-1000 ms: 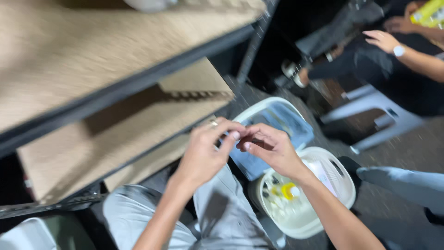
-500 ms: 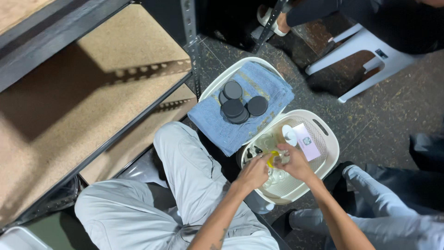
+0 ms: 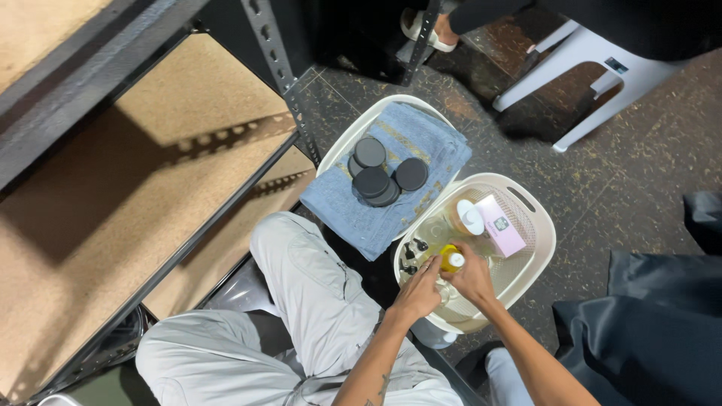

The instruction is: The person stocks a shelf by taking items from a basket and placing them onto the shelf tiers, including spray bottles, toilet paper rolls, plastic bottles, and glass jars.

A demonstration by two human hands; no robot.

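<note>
Your left hand [image 3: 416, 295] and right hand [image 3: 472, 276] are together inside the white basket [image 3: 538, 218], fingers closed on the small yellow bottle [image 3: 451, 260], so this looks like picking, and lifting it clear calls for a steady grip.

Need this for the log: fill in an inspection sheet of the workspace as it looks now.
Surface: dark speckled floor.
Job's things: white basket with a small yellow bottle, a white-capped jar and a pink box.
Clutter: second basket lined with a blue towel carrying black discs.
Grippers: left hand and right hand in the white basket; right hand at the yellow bottle, grip unclear.
Cables: nothing seen.
Surroundings: metal shelf, white stool, another person's foot.
</note>
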